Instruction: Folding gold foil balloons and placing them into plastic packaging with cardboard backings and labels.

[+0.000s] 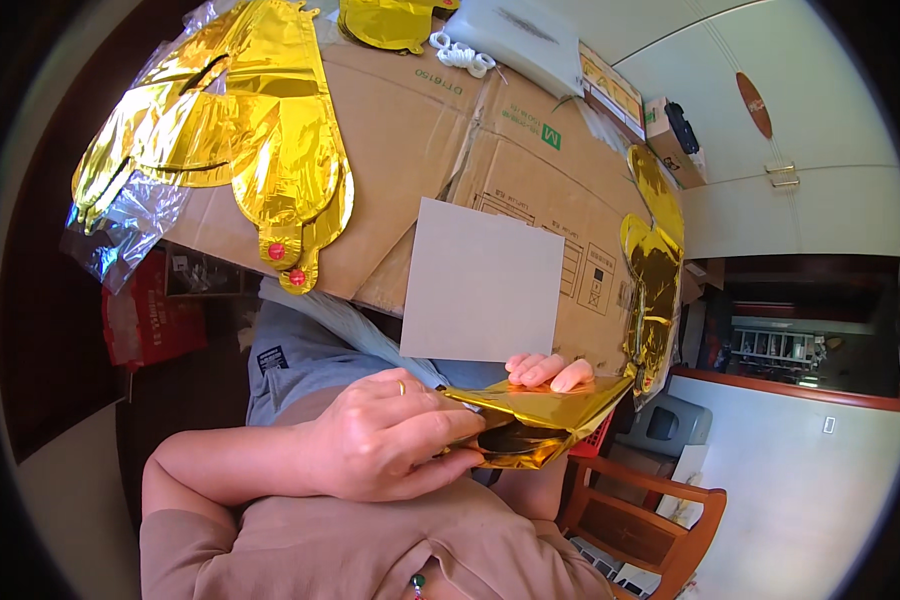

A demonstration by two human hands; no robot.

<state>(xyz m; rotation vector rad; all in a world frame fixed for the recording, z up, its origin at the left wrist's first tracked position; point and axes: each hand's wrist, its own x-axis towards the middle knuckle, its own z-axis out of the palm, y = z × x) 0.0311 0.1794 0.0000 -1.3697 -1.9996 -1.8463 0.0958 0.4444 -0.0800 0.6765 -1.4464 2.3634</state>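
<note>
Close to my body, a folded gold foil balloon (560, 405) is held between both hands, with a dark opening along its near side. My left hand (385, 435), a ring on one finger, pinches its left end; the fingertips reach in at the opening's edge. Fingers of my right hand (548, 371) curl over its far upper edge, while the thumb and palm are hidden behind the foil. Just beyond, a pale square card (485, 285) lies on the cardboard (400, 130).
Flat gold foil balloons (285, 150) with clear film (135, 230) cover the far left. More gold foil (655, 250) hangs over the right edge. White ribbon rolls (462, 54) and a whitish plastic package (520, 40) sit at the back. A wooden chair (650, 520) stands right.
</note>
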